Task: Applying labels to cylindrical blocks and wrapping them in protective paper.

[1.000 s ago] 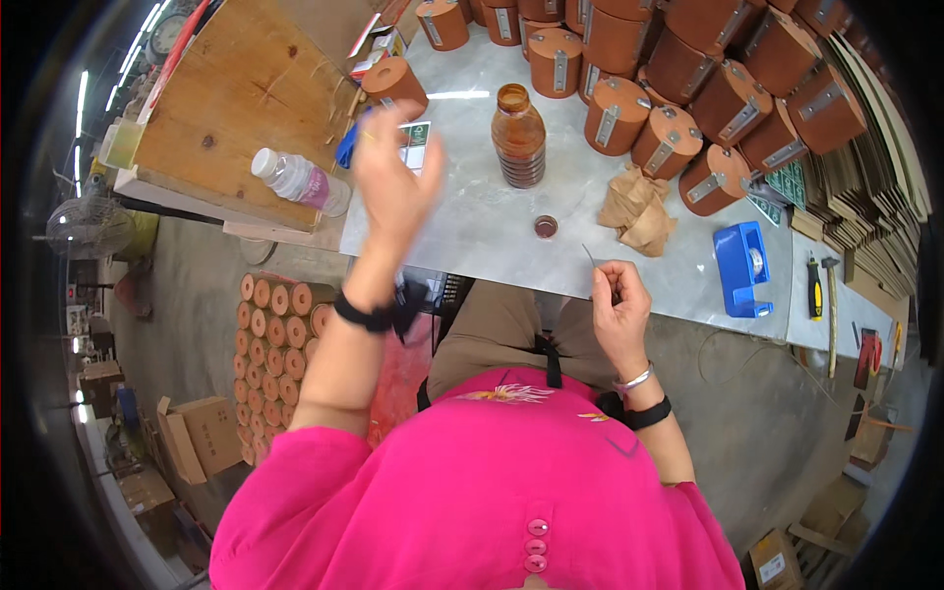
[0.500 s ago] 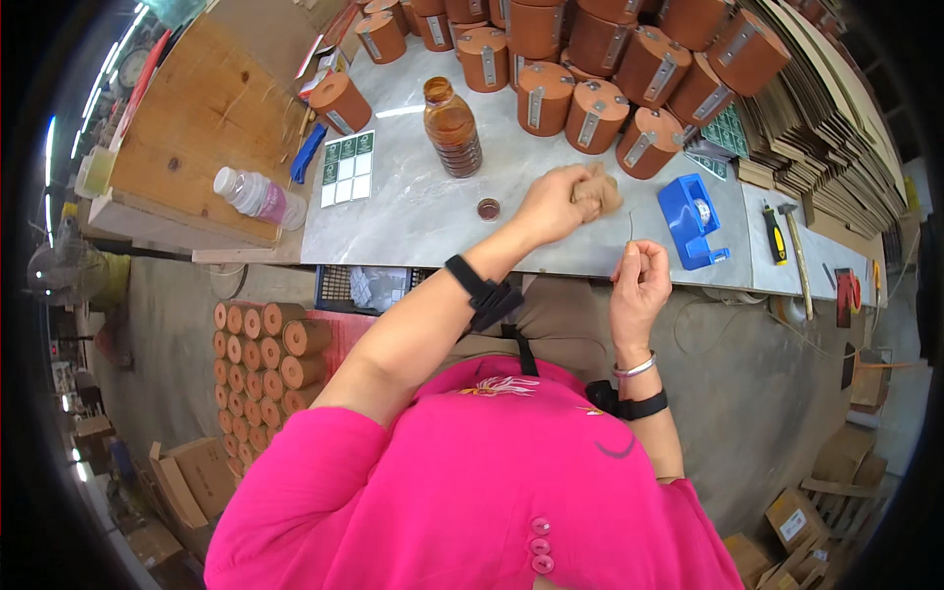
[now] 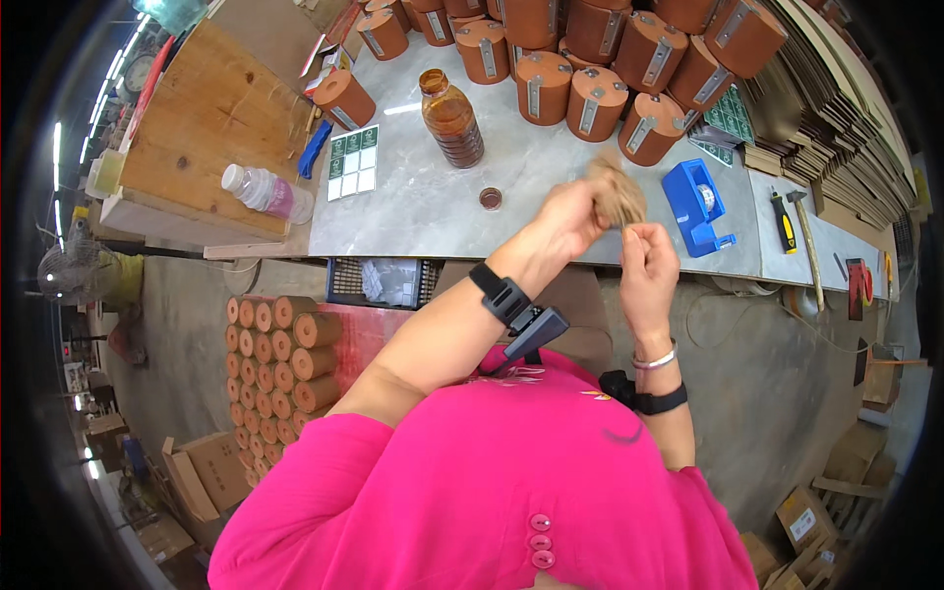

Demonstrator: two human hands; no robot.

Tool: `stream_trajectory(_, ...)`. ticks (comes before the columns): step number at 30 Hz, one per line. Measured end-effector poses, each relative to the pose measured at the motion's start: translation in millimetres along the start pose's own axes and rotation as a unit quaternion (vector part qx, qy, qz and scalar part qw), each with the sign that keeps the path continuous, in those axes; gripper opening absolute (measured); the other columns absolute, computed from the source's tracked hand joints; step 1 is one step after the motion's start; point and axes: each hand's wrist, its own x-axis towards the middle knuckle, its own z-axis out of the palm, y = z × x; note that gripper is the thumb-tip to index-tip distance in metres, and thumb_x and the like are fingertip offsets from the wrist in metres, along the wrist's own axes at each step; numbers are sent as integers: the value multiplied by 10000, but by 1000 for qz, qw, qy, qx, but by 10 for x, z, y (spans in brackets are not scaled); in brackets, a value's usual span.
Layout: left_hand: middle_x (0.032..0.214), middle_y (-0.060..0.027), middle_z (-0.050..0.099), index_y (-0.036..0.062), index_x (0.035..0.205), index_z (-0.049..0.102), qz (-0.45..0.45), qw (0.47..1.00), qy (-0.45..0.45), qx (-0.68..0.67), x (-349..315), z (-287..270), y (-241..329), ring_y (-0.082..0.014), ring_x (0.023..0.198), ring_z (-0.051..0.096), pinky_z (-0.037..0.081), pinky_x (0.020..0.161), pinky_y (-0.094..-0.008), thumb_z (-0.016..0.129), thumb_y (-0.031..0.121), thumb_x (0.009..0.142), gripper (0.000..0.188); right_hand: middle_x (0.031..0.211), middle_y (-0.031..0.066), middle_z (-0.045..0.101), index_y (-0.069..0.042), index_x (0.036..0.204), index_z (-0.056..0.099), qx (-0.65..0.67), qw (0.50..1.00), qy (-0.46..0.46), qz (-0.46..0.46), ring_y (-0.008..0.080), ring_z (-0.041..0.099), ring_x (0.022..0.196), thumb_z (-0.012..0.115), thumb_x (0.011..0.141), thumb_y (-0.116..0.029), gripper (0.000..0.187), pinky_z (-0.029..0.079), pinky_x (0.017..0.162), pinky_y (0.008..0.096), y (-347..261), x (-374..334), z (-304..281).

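My left hand (image 3: 576, 216) is closed on a crumpled brown cloth (image 3: 618, 192), which is smeared by motion. Right beside it, below the cloth's lower end, my right hand (image 3: 649, 261) is pinched shut. A thin strand stood up from those fingertips a moment ago; now the cloth and blur hide it. Left of the hands lies a small round cap (image 3: 491, 199) with dark brown inside. Behind the cap stands an uncapped clear bottle (image 3: 452, 123) streaked with brown liquid. A blue tape dispenser (image 3: 696, 208) sits to the right of my right hand.
Brown cylinders with metal strips (image 3: 596, 103) are stacked at the back. Flat cardboard (image 3: 836, 128) is piled at the right, near a screwdriver (image 3: 784, 224) and a hammer (image 3: 810, 246). A plastic bottle (image 3: 265, 194) lies at left; more cylinders (image 3: 280, 359) stand below the table.
My left hand has brought the cloth right and down to my right hand's fingertips. My right hand has moved slightly up and to the right. The view has shifted slightly.
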Motion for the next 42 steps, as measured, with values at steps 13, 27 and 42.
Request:
stream_trajectory(13,1146,-97,611,-21,1312,492,242,825,115,497,-502,61,339,-159,994,612,519,854,-328,659,141,902,472,775,-27,505,-27,973,551,28,997,62,-33,48,447,663,537,998,-96,74,380,596,199,-207,-27,91)
stream_trajectory(27,1073,12,599,89,1175,574,156,969,-183,56,-1995,-140,752,-80,957,572,483,825,-256,557,213,1002,213,1270,156,489,-25,939,472,157,943,-217,-197,227,479,1161,474,970,-106,87,367,995,360,-966,-2,1326)
stream_trajectory(42,938,-113,730,57,973,749,516,220,581,589,-4735,-781,4726,-209,866,688,542,769,-336,644,116,851,171,1118,189,624,54,1223,540,-43,970,-228,-65,235,629,960,638,930,-105,348,529,832,332,-39,44,715)
